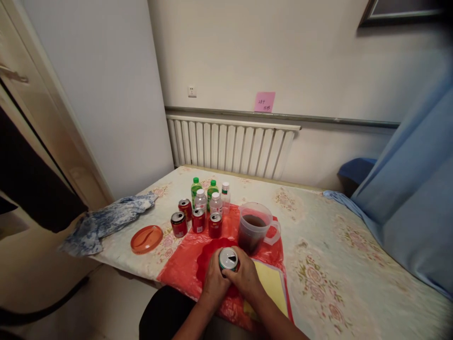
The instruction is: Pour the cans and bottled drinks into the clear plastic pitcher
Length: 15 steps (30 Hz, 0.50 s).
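Between my two hands is an opened drink can [228,258], its silver top facing up with a dark mouth hole. My left hand [214,275] wraps round its left side, and my right hand [246,275] closes on its right side. Most of the can's wall is hidden by my fingers. Under it lies a red scalloped dish [205,257], partly covered by my hands. Just beyond my right hand stands a clear plastic jug [253,225] with brown liquid inside. A yellow cloth or sheet [271,283] lies beside my right wrist.
Several red cans [179,224] stand left of the jug. Behind them are clear bottles with white caps [200,200] and green-capped bottles [213,189]. An orange round lid [146,239] and a blue-white cloth [109,219] lie left. Red plastic sheeting [180,259] covers part of the flowered tablecloth [318,245].
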### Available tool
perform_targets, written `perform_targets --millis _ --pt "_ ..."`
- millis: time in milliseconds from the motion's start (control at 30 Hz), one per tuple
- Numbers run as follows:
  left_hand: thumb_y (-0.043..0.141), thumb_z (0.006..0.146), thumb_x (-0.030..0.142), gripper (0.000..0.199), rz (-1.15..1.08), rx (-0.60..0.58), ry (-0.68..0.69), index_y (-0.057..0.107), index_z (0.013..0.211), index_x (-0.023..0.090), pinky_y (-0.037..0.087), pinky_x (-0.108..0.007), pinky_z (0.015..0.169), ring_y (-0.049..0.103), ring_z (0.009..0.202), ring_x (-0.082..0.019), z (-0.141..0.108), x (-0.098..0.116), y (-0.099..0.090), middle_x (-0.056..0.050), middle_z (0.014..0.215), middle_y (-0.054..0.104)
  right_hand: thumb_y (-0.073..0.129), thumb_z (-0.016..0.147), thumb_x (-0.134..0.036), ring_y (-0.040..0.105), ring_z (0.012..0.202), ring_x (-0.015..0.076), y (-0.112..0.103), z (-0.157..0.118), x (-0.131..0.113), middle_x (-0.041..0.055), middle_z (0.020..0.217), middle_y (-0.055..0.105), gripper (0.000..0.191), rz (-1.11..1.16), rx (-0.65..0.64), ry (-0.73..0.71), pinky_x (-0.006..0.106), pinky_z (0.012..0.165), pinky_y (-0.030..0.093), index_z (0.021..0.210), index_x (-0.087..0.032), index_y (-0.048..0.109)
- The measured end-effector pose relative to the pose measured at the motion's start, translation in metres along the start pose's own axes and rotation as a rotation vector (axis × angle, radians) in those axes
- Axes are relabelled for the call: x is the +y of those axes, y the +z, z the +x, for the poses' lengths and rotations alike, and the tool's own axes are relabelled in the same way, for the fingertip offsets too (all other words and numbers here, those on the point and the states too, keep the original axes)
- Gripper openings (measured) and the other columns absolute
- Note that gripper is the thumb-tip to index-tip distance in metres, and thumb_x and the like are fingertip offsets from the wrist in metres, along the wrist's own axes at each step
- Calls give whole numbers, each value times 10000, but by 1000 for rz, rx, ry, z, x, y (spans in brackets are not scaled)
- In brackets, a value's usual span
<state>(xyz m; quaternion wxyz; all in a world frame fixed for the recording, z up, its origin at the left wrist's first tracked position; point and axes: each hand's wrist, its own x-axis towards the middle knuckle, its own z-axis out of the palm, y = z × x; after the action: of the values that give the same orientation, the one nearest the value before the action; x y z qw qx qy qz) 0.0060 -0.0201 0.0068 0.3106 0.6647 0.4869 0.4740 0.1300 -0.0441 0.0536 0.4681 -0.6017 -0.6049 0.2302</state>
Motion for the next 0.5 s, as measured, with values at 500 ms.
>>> perform_targets --millis 500 --pt "701 635 102 655 -7 47 -103 521 1262 154 437 -440 1111 582 1251 -291 37 29 -5 -150 1308 633 634 767 -589 679 945 276 -141 41 52 113 1068 740 526 194 634 211 415 875 528 1099 -183 668"
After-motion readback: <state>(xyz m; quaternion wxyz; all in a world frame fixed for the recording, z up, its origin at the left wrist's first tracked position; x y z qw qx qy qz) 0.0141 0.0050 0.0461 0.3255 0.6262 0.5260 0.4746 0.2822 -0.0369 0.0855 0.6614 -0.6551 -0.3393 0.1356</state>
